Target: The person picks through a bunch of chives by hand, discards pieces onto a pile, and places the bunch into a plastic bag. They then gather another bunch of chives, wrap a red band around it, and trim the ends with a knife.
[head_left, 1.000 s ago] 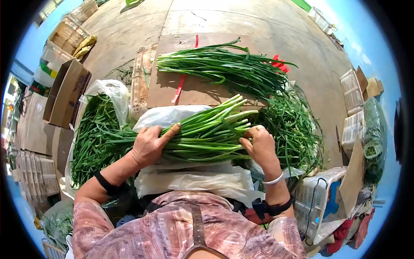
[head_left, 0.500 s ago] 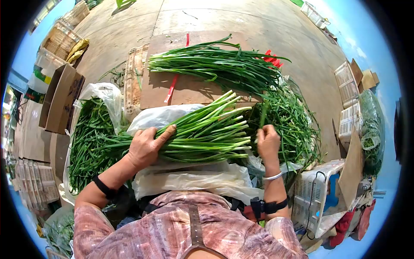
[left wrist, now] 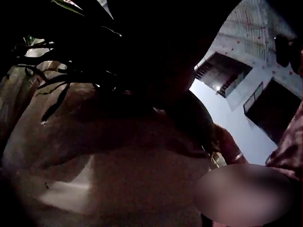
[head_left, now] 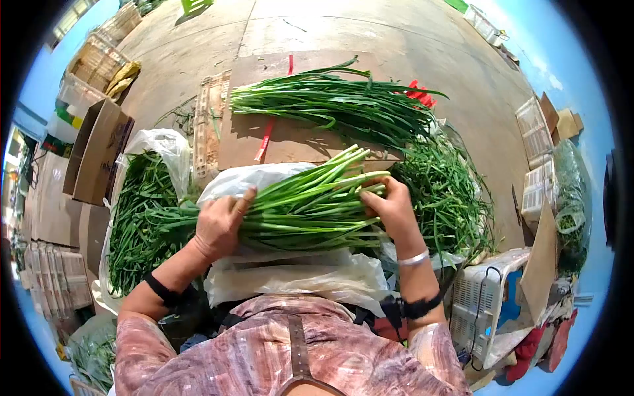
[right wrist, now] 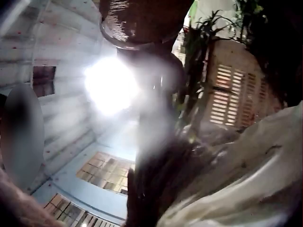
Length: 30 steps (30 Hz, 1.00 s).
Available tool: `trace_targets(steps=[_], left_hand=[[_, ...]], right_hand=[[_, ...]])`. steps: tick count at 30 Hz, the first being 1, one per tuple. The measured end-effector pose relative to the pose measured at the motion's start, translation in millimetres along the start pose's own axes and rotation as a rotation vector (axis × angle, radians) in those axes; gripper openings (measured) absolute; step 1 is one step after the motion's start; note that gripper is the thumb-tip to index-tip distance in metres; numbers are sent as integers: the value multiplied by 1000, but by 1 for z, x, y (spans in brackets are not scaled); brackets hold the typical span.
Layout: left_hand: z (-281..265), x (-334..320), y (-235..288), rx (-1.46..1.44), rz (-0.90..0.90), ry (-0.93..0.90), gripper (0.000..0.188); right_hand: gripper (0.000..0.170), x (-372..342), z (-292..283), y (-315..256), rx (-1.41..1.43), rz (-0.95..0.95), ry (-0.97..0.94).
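A thick bunch of Chinese chives (head_left: 300, 211) lies across the lap in the head view, pale stem ends to the right, dark leaves to the left. My left hand (head_left: 221, 223) grips it around the leafy side, thumb over the top. At the stem ends, my right hand (head_left: 394, 206) pinches a chive stalk between thumb and fingers. White plastic sheeting (head_left: 297, 277) is spread beneath the bunch. Beyond it, a second bunch of chives (head_left: 317, 100) rests on a cardboard sheet (head_left: 241, 142). Both wrist views are dark and hide most of the fingers.
Loose greens fill a plastic-lined container (head_left: 142, 218) on the left, and another heap of greens (head_left: 449, 191) sits on the right. A red strap (head_left: 265, 140) crosses the cardboard. Near the right elbow stands a white crate (head_left: 475, 310); an open cardboard box (head_left: 99, 155) is at the left.
My right hand first picked at the stem ends, then swung right over the heap with a strand, and is now back at the stems. The left hand keeps its grip.
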<state>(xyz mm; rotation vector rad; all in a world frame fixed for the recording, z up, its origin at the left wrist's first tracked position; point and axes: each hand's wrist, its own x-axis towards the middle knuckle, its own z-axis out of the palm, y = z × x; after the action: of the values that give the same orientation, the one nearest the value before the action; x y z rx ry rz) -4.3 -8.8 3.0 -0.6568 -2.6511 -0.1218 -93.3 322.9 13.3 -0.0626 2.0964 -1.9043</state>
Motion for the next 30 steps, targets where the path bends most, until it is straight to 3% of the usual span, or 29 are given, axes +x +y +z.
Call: trace_targets(steps=[1, 4, 5, 6, 8, 9, 11, 14, 16, 20, 26, 30], left_hand=[[-3, 4, -3, -20, -33, 87, 69], [-10, 14, -8, 36, -132, 249, 71], [-7, 12, -9, 44, -155, 143, 69], [-3, 13, -8, 19, -129, 172, 67], [14, -4, -15, 93, -128, 48, 66], [15, -7, -13, 92, -143, 41, 62], [13, -12, -8, 101, -132, 5, 60], [12, -4, -7, 119, -100, 35, 57], [12, -4, -8, 158, -85, -43, 59], [10, -2, -5, 150, -80, -34, 58], [10, -4, -7, 148, -49, -21, 57], [16, -3, -12, 77, -73, 5, 56]], right_hand=[[20, -15, 1, -21, 15, -33, -13], [24, -41, 8, -36, 122, -426, -77], [25, -42, 7, -32, 10, -457, -50], [24, -38, 3, -20, -111, -393, -76], [26, -40, -10, 7, -418, -431, -251], [25, -50, -7, 14, -297, -284, -253], [25, -59, -5, 21, -281, -214, -237], [25, -50, -3, 8, -354, -271, -189], [25, -42, 6, 3, -236, -46, -61], [20, -20, 30, 12, -124, -37, 112], [10, -9, 31, 20, 163, -33, 100], [12, -26, 15, 1, 181, 34, -41]])
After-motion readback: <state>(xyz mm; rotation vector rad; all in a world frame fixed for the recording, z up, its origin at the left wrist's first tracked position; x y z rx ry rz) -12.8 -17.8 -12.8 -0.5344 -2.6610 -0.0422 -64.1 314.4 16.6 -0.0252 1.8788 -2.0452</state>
